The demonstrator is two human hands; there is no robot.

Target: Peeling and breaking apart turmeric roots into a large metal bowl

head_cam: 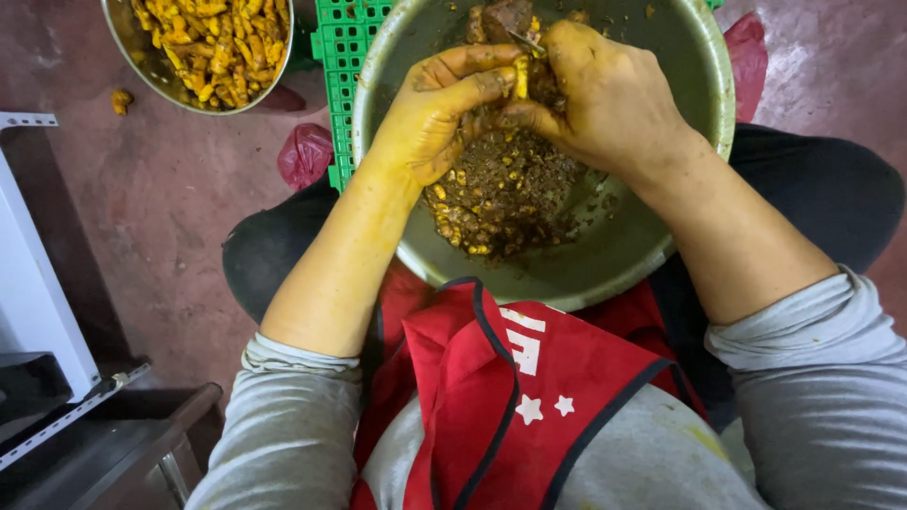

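Note:
A wide metal bowl (605, 264) rests on my lap, holding a heap of brown peelings and yellow bits (501, 189). Above the heap, my left hand (435, 113), stained yellow, pinches a small yellow turmeric root (521, 77). My right hand (605, 94) grips a small knife whose blade (525, 42) pokes out against the root. The knife's handle is hidden in my fist.
A second metal bowl (118, 38) of peeled yellow roots stands on the reddish floor at upper left, one loose root (121, 98) beside it. A green plastic crate (340, 57) lies under the big bowl. White metal furniture (38, 302) stands at left. A red apron (510, 397) covers my lap.

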